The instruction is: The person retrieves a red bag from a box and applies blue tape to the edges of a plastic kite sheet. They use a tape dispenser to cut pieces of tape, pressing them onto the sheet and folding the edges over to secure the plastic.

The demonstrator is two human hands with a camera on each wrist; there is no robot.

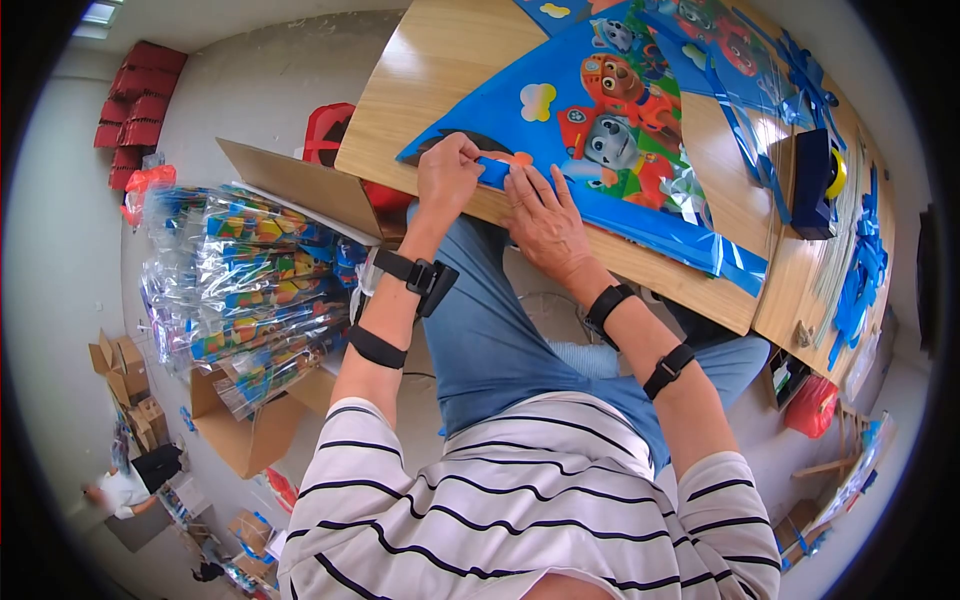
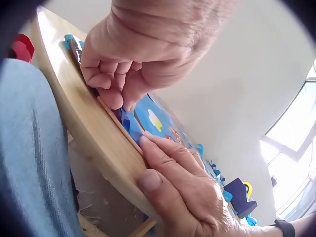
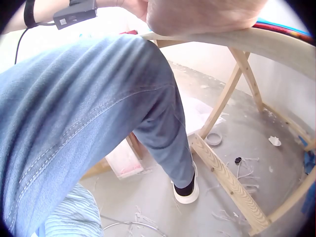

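Note:
A blue printed sheet (image 1: 560,100) with cartoon dogs and clouds lies on the wooden table (image 1: 400,75), its long blue hem (image 1: 650,220) along the near edge. My left hand (image 1: 447,178) pinches the folded blue edge strip (image 2: 131,123) between thumb and curled fingers, near the sheet's left corner. Just right of it, the extended fingers of my right hand (image 1: 547,222) press down on the same edge. In the left wrist view, the fingertips of both hands are close together along the strip. The right wrist view shows only the underside of the right hand (image 3: 202,17) at the table edge.
A dark blue tape dispenser (image 1: 812,185) with a yellow roll stands on the right, near blue ribbons (image 1: 865,265). Left of my knees, clear-wrapped printed packs (image 1: 250,280) lean at an open cardboard box (image 1: 245,425). Wooden table legs (image 3: 227,98) stand below. Another person (image 1: 125,490) is far left.

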